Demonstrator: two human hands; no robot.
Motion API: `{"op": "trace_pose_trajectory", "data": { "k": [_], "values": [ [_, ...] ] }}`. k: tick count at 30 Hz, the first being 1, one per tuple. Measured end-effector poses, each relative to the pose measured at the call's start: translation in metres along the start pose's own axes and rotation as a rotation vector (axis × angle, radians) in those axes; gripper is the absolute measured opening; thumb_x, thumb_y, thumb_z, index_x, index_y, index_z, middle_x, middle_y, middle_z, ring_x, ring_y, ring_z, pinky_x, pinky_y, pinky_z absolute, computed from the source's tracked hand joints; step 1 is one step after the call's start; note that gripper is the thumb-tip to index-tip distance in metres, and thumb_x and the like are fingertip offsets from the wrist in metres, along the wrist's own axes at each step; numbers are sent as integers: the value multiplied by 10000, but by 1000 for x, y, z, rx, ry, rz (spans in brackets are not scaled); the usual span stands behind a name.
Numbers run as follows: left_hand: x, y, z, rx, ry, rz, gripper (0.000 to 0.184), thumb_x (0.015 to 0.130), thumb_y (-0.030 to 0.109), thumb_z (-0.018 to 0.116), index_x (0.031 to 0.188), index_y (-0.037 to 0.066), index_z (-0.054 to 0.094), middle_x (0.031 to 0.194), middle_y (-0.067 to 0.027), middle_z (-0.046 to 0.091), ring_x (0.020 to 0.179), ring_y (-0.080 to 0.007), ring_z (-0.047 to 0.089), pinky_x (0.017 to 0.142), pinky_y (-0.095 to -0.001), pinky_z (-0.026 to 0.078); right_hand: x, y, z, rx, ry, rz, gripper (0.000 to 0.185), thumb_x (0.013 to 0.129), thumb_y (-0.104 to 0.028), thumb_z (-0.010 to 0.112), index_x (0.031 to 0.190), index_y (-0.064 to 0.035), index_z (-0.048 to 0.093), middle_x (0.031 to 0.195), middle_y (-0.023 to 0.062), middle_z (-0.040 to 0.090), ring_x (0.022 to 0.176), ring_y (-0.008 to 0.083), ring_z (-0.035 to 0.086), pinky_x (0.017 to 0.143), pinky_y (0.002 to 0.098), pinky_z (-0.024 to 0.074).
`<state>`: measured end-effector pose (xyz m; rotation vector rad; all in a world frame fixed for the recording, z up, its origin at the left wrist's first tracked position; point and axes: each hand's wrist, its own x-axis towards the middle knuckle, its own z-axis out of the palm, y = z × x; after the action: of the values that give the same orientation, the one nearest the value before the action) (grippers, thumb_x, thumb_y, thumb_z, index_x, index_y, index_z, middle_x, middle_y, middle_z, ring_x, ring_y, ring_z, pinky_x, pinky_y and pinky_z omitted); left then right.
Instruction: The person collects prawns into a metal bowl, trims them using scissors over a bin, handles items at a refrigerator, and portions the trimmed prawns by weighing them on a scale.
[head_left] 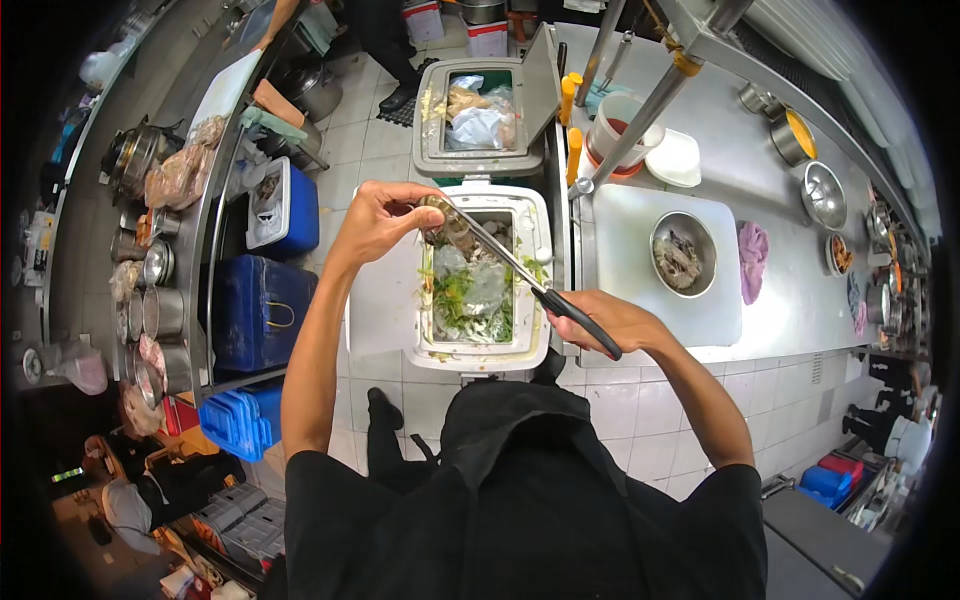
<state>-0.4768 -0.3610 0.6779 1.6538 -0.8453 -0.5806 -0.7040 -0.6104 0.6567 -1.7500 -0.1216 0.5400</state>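
My left hand (pixel 385 222) pinches a brownish, translucent shrimp (pixel 450 228) between thumb and fingers, above an open white bin (pixel 435 358). Black-handled scissors (pixel 598 333) are gripped in my right hand (pixel 610 322). Their long metal blades slant up to the left and reach the shrimp; whether they are cutting it I cannot tell. Inside the bin lie green leaves (pixel 455 300) and clear plastic. To the right, a steel bowl (pixel 708 262) holding greyish shrimp stands on a white cutting board (pixel 625 225).
A pink cloth (pixel 754 262) lies right of the board on the steel counter (pixel 770 325). A second open bin (pixel 430 130) with bagged waste stands beyond mine. Yellow-handled tools (pixel 573 150) hang at the counter edge. Blue coolers (pixel 255 310) sit by the left shelf. Another person's leg shows at the top.
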Motion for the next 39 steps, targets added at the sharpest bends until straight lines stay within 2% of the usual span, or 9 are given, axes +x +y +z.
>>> {"op": "trace_pose_trajectory", "data": {
  "k": [4, 10, 14, 16, 28, 32, 34, 37, 39],
  "values": [
    [-3, -1, -5, 40, 13, 29, 287, 823, 162, 770, 981, -72, 720, 799, -88, 708, 713, -124, 657, 669, -259, 554, -3, -22, 2, -85, 7, 179, 622, 925, -621, 534, 745, -27, 576, 551, 23, 471, 527, 144, 494, 532, 306, 429],
    [-3, -9, -9, 25, -9, 46, 272, 792, 127, 807, 1005, -27, 739, 871, -72, 732, 745, -84, 651, 664, -206, 526, -8, -28, 2, -57, -3, 287, 638, 904, -636, 557, 587, -85, 504, 432, 13, 458, 385, 121, 550, 408, 257, 416],
    [-5, 6, -10, -37, -74, -3, 278, 788, 99, 800, 1020, -34, 727, 893, -79, 722, 779, -110, 664, 700, -235, 548, -7, 5, 6, -4, -4, 169, 652, 888, -681, 539, 606, -94, 503, 472, 1, 478, 434, 101, 538, 441, 250, 415],
    [-7, 10, -10, -105, -118, -38, 279, 780, 44, 787, 1033, -47, 712, 889, -80, 714, 786, -130, 674, 706, -247, 551, -7, 26, 7, 180, -32, 13, 680, 851, -731, 535, 760, -59, 500, 574, -8, 483, 424, 92, 482, 422, 237, 416],
    [-7, 35, -24, 405, -197, 319, 247, 770, 140, 796, 1001, 61, 754, 816, -79, 741, 699, -162, 678, 635, -276, 496, -6, -10, -6, -72, -116, 218, 547, 926, -605, 482, 824, -69, 513, 580, -23, 465, 503, 70, 446, 458, 247, 368],
    [-7, 41, -22, 464, -230, 227, 234, 769, 135, 798, 991, 73, 760, 824, -71, 746, 733, -146, 689, 665, -274, 504, 1, -12, -5, -100, -116, 214, 551, 923, -613, 489, 816, -73, 516, 571, -24, 469, 499, 65, 449, 461, 243, 370],
    [-6, 39, -27, 359, -207, 191, 219, 770, 119, 796, 977, 56, 762, 835, -69, 749, 775, -133, 696, 673, -277, 516, 5, -13, -4, -120, -41, 108, 692, 868, -752, 479, 669, -89, 477, 534, -25, 435, 479, 77, 437, 436, 260, 348],
    [-15, 23, -41, 92, -108, 15, 227, 746, 22, 793, 969, 12, 750, 868, -106, 741, 743, -131, 686, 683, -256, 518, 8, -22, -1, 8, -91, 159, 551, 903, -620, 522, 804, -78, 523, 566, -33, 469, 432, 46, 435, 394, 215, 339],
    [-17, 24, -43, 141, -80, 102, 228, 746, 34, 795, 967, 2, 747, 856, -107, 735, 757, -141, 688, 700, -252, 527, 13, -21, 0, 24, -97, 148, 563, 890, -632, 538, 809, -75, 522, 565, -32, 472, 415, 39, 427, 367, 202, 320]
  ]
}}
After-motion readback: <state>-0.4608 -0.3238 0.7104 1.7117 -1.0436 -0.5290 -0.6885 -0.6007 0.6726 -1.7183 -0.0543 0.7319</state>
